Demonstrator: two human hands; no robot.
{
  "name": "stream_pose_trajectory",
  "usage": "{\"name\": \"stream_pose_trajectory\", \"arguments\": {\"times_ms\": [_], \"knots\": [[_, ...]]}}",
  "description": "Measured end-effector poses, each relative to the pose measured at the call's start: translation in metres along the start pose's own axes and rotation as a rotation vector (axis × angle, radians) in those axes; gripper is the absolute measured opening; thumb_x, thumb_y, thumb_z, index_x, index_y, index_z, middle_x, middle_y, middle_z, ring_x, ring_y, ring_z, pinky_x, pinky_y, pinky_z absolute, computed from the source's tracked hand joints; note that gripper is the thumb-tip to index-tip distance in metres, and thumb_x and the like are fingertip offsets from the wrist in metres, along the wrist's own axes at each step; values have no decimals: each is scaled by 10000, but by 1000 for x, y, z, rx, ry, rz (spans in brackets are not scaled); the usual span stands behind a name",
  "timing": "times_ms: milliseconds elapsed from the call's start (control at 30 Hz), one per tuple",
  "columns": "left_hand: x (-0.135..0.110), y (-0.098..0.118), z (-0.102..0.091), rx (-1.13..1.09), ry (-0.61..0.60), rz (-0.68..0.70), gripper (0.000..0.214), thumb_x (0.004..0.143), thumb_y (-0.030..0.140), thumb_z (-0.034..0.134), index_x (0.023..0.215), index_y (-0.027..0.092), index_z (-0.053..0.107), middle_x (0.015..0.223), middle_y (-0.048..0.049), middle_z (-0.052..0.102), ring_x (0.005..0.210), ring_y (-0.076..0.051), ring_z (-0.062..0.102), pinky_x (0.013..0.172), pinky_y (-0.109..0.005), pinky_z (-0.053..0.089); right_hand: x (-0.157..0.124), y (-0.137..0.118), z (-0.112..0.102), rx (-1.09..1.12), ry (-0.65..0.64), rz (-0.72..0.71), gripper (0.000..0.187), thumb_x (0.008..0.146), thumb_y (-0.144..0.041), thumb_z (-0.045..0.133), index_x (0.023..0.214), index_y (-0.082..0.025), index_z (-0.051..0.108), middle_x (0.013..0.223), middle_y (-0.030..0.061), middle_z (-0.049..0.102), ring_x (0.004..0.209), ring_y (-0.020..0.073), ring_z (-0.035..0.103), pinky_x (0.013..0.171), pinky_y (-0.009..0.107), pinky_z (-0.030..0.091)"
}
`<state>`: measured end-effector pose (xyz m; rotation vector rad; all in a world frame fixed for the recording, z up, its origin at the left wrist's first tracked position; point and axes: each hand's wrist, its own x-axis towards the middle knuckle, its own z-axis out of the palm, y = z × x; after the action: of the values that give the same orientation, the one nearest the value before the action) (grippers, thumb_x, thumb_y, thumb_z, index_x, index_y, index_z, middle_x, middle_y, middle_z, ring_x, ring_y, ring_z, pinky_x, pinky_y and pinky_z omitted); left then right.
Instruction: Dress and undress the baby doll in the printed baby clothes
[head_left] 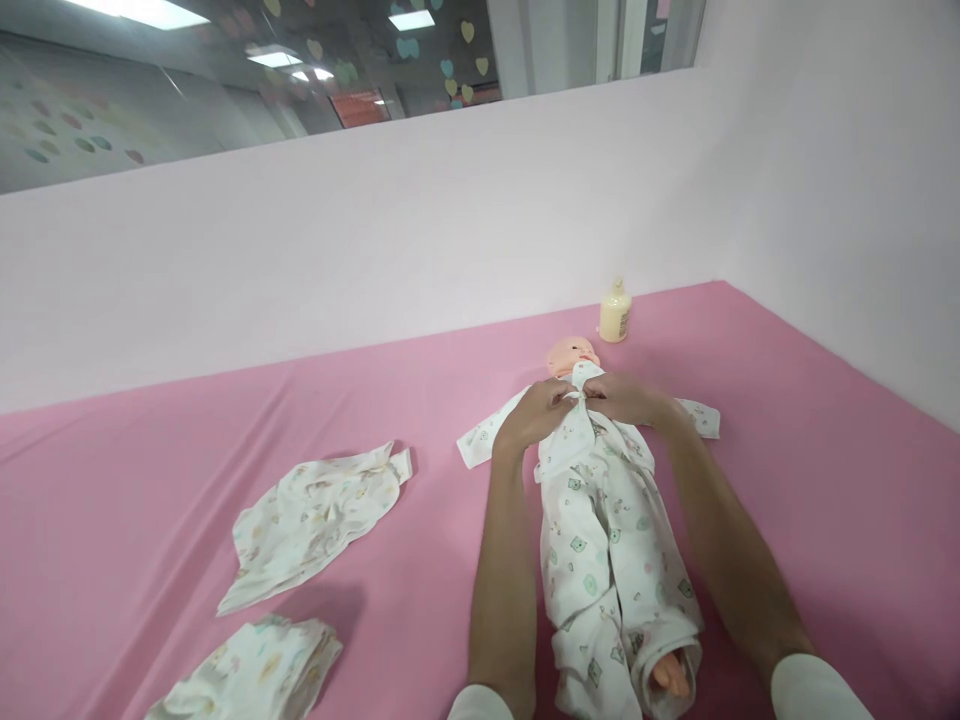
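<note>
Hands meet at the collar of a baby doll [576,356] that lies on its back on the pink sheet [787,400], head toward the wall and feet toward the camera. The left hand [534,412] pinches the left edge of the doll's white printed sleepsuit [600,530] just below the chin, fingers curled tight on the cloth. The right hand [622,398] grips the opposite edge of the same neckline, also closed on fabric, and the two hands touch each other at the middle of the chest. Both forearms run alongside the doll's body, one on each side.

One bare doll foot [670,676] pokes out of the sleepsuit leg near the bottom of the view. A cream-coloured lotion bottle [614,313] stands upright just beyond the doll's head, close to the wall. Well to the left on the sheet lies a loose, crumpled printed garment [315,525], and nearer the camera a second folded printed cloth [255,675].
</note>
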<state>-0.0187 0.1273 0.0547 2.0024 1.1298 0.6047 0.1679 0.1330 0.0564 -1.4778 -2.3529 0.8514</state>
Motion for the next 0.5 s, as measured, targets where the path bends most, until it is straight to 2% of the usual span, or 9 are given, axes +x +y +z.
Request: {"name": "stream_pose_trajectory", "arguments": {"times_ms": [67, 200, 300, 433, 500], "knots": [[-2, 0, -3, -3, 40, -68, 187, 852, 289, 442, 700, 182, 458, 750, 2, 469, 670, -119, 415, 593, -247, 324, -3, 2, -4, 26, 42, 42, 236, 838, -249, 465, 639, -192, 350, 610, -31, 355, 546, 99, 297, 517, 266, 207], [-6, -5, -11, 48, 192, -288, 205, 833, 277, 439, 661, 194, 368, 668, 20, 390, 605, -112, 359, 556, -257, 280, -12, 14, -16, -14, 234, 206, 275, 777, -206, 476, 620, -200, 249, 598, -35, 278, 540, 95, 244, 512, 276, 166], [-12, -10, -19, 78, 316, -435, 197, 819, 270, 421, 650, 200, 346, 664, 17, 402, 596, -116, 363, 552, -265, 273, -24, 30, -26, -9, 356, 347, 208, 757, -219, 456, 605, -206, 315, 601, -26, 361, 550, 104, 303, 516, 273, 199], [-21, -21, -31, 62, 451, -540, 204, 792, 252, 415, 621, 203, 315, 641, 13, 391, 567, -111, 348, 546, -273, 266, -56, 71, -34, -80, 502, 561, 177, 757, -247, 442, 593, -207, 389, 614, 5, 486, 558, 126, 394, 534, 278, 272], [-25, -27, -36, 36, 499, -552, 208, 789, 264, 419, 612, 202, 329, 639, 9, 407, 559, -109, 343, 543, -275, 270, -77, 101, -32, -148, 511, 696, 196, 760, -253, 454, 577, -211, 398, 598, 23, 509, 544, 140, 415, 539, 291, 301]]}}
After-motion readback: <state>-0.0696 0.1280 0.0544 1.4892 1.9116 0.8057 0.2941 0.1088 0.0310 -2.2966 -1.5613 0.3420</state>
